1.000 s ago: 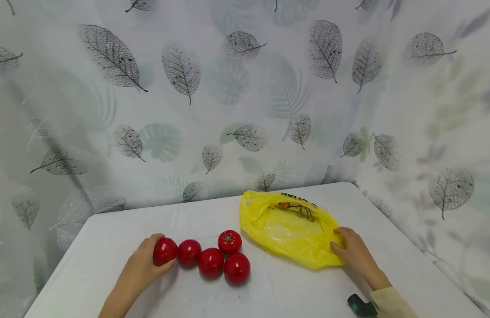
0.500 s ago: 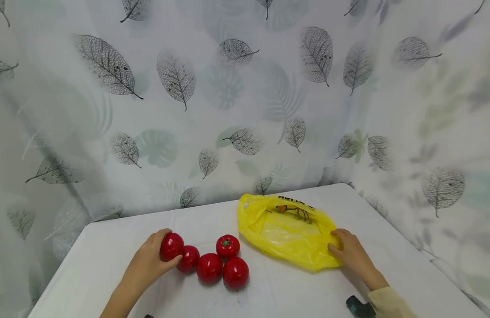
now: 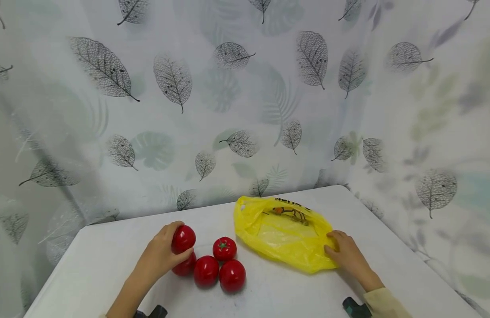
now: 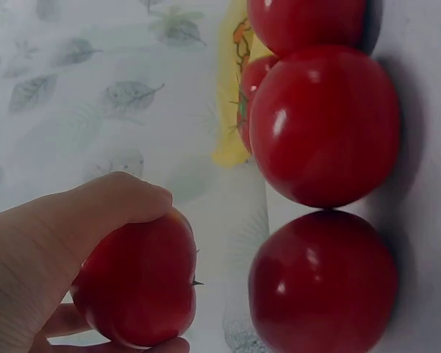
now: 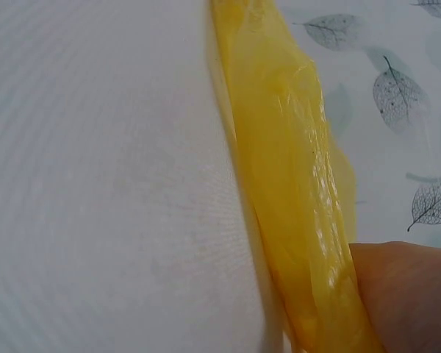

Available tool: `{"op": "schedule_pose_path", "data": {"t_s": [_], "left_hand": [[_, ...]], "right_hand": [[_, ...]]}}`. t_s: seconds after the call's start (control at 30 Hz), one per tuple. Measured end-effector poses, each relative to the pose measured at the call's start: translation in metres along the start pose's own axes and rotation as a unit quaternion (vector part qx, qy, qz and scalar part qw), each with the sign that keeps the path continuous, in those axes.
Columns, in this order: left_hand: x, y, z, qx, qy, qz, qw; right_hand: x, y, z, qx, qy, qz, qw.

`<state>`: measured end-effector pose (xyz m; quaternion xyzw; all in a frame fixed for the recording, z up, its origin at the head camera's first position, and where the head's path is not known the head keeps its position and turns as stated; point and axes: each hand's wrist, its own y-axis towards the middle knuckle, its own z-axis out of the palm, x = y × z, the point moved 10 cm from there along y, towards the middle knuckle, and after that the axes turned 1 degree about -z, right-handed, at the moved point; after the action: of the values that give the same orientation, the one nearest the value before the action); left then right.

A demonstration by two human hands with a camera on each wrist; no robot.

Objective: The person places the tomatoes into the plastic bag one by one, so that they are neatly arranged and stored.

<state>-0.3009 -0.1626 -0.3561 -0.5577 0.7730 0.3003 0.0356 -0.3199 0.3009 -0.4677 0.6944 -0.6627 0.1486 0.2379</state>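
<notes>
My left hand [image 3: 159, 254] grips a red tomato [image 3: 184, 239] between thumb and fingers, above the left end of a group of red tomatoes [image 3: 206, 271]. The left wrist view shows this held tomato [image 4: 143, 283] raised off the table, apart from the tomatoes beside it [image 4: 323, 283]. One tomato with a green stem top [image 3: 224, 248] sits behind the others. To their right lies a yellow plastic bag [image 3: 284, 234], its mouth partly spread. My right hand [image 3: 350, 256] pinches the bag's right edge; in the right wrist view the yellow film [image 5: 294, 184] covers part of the fingers.
Everything lies on a white table [image 3: 109, 251]. A curtain with a leaf print [image 3: 229, 110] hangs behind it and along both sides. Dark wrist devices [image 3: 354, 308] show at the bottom edge near each forearm.
The left hand has lifted its tomato up and to the right, from the left end of the row to above the neighbouring one. The right hand keeps its hold on the bag; the head view has shifted slightly.
</notes>
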Motion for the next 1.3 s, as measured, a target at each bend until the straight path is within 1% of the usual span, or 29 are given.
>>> {"op": "schedule_pose_path", "data": {"t_s": [0.2, 0.33, 0.43, 0.57, 0.73, 0.9, 1.07, 1.3], "left_hand": [[-0.011, 0.009, 0.006, -0.002, -0.001, 0.020, 0.9998], [-0.018, 0.014, 0.012, 0.000, -0.002, 0.032, 0.9995], [-0.022, 0.017, 0.017, 0.008, -0.005, 0.036, 0.9993], [-0.026, 0.022, 0.023, 0.021, -0.009, 0.038, 0.9990], [-0.032, 0.028, 0.029, 0.030, -0.012, 0.045, 0.9985], [-0.043, 0.038, 0.035, 0.035, -0.017, 0.063, 0.9973], [-0.052, 0.048, 0.040, 0.041, -0.034, 0.071, 0.9961], [-0.065, 0.061, 0.054, 0.054, -0.054, 0.085, 0.9934]], "right_hand": [[0.000, -0.001, -0.001, 0.000, 0.000, 0.006, 1.0000], [0.000, -0.001, 0.000, -0.004, 0.003, 0.002, 1.0000], [-0.001, -0.001, 0.001, -0.007, 0.003, 0.001, 1.0000], [-0.003, -0.002, 0.003, -0.008, 0.003, 0.011, 0.9999], [-0.001, -0.004, 0.002, -0.012, 0.002, 0.017, 0.9998], [0.000, -0.005, -0.002, -0.022, -0.007, 0.014, 0.9996], [0.002, -0.004, -0.004, -0.022, -0.002, 0.011, 0.9997], [0.000, -0.004, -0.001, -0.020, 0.000, 0.009, 0.9998]]}}
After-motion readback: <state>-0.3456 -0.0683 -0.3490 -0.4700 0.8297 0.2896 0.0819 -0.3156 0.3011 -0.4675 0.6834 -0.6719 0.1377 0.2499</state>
